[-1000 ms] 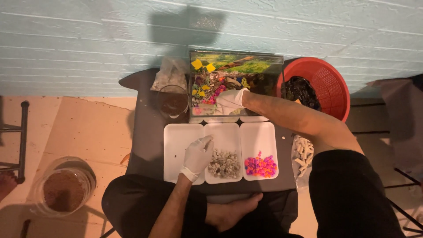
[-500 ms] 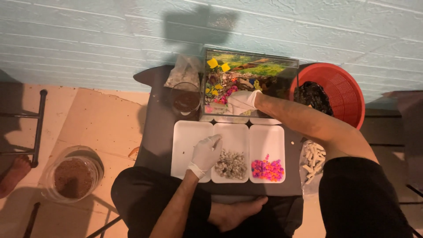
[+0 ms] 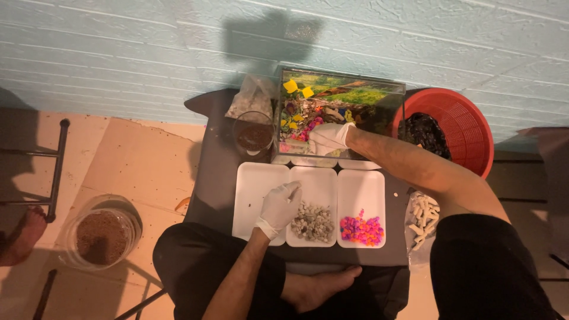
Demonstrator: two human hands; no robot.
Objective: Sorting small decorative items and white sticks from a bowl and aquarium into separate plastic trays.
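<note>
The glass tank [image 3: 341, 115] stood at the far edge of the dark table [image 3: 216, 178], its long side running left to right across your view, with coloured stones and yellow bits already on its floor. Your right hand [image 3: 329, 136], gloved in white, was down inside it near the front wall, well past the trays; whether its fingers were closed on anything could not be told, since they were turned under. So the tank lay straight ahead of you, and your right arm was the one reaching into it.

Your left hand [image 3: 278, 207], also gloved, rested nearer to you on the white tray [image 3: 255, 184], fingers loosely curled and grasping nothing that showed, just beside the pale pebbles [image 3: 312, 223]. The pink and orange gravel [image 3: 361, 230] lay in the rightmost compartment, apart from both hands. A cup of brown grit [image 3: 253, 136] stood just left of the tank, and a red basket [image 3: 459, 127] holding dark material stood to its right.
</note>
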